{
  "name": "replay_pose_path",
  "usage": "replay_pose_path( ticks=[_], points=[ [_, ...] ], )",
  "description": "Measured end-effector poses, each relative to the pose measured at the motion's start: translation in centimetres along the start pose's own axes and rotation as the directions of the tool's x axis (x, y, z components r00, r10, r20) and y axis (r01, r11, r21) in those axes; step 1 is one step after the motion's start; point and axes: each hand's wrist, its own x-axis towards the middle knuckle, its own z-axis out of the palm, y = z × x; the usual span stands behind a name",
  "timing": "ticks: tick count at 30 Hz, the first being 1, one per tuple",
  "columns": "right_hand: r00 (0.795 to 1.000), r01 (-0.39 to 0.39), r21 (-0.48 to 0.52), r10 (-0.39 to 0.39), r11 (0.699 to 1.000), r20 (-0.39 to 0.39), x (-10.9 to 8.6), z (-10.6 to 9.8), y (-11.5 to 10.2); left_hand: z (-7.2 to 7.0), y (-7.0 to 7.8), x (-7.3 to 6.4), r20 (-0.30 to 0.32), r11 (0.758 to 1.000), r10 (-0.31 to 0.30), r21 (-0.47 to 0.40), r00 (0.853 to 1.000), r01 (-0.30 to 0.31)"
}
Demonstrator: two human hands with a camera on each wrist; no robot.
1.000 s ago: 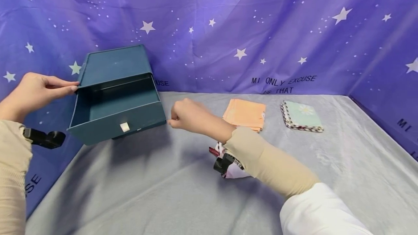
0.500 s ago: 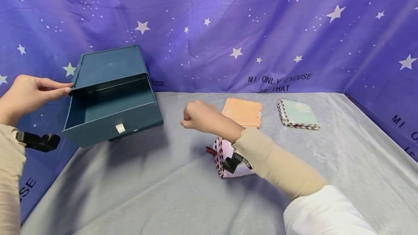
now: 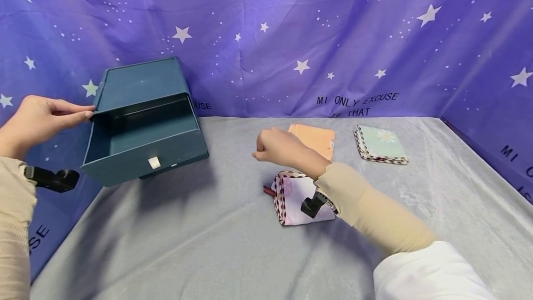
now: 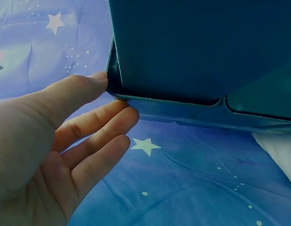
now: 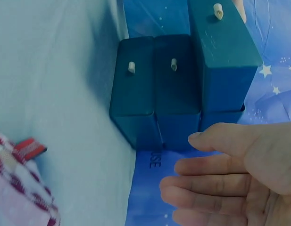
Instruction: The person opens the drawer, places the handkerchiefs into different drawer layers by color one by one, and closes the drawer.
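A dark teal drawer cabinet [image 3: 143, 80] stands at the left, its top drawer [image 3: 137, 156] pulled well out and hollow inside. My left hand [image 3: 39, 121] pinches the cabinet's upper front corner between thumb and fingertips; the left wrist view shows the thumb [image 4: 81, 92] against the edge. My right hand [image 3: 281, 147] hovers over the table, holding nothing, its fingers [image 5: 206, 188] loosely bent. Below it lies a folded pink cloth [image 3: 293, 200] with a checked border and a red tag. A folded orange cloth [image 3: 314, 138] is partly hidden behind that hand.
A folded mint cloth [image 3: 381, 145] with a white flower lies farther right. Two pushed-in drawers [image 5: 176, 80] with white pull tabs show in the right wrist view. A purple star-print curtain [image 3: 250, 59] hangs behind the grey-covered table [image 3: 187, 244].
My right hand has moved right, away from the drawer, and more of the pink cloth shows. My left hand has stayed at the cabinet's corner. The drawer remains pulled out.
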Motion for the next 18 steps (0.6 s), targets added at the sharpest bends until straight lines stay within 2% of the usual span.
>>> replay_pose_path(
  ticks=[4, 6, 8, 11, 13, 16, 18],
  points=[
    [1.0, -0.022, -0.005, 0.022, 1.0, 0.004, -0.5, 0.0, 0.9, 0.0, -0.1, 0.0, -0.005, 1.0, 0.002, 0.007, 1.0, -0.002],
    [0.999, -0.034, -0.004, 0.034, 0.999, 0.002, -0.8, 0.0, 1.2, -0.1, 1.1, -0.5, -0.005, 1.0, 0.01, -0.002, 1.0, -0.01],
    [0.999, -0.041, 0.003, 0.041, 0.999, -0.001, -1.1, 0.0, 1.6, 0.1, 0.1, 0.0, -0.011, 1.0, 0.006, 0.011, 1.0, -0.006],
    [0.999, -0.041, 0.012, 0.041, 0.999, 0.0, -1.4, 0.0, 2.2, 0.2, -0.3, 0.2, -0.005, 1.0, 0.005, 0.0, 1.0, -0.005],
    [0.999, -0.037, 0.008, 0.037, 0.999, -0.006, -1.5, 0.0, 2.7, 0.3, -1.0, 0.6, -0.004, 1.0, 0.006, 0.001, 1.0, -0.006],
    [0.999, -0.048, 0.002, 0.048, 0.999, -0.023, -1.7, -0.1, 3.2, 0.1, 0.6, -0.2, -0.003, 1.0, 0.017, -0.012, 1.0, -0.017],
    [0.998, -0.053, 0.005, 0.053, 0.999, -0.028, -1.9, -0.1, 3.5, 0.0, 0.9, -0.4, -0.005, 1.0, 0.025, -0.013, 1.0, -0.025]
  ],
)
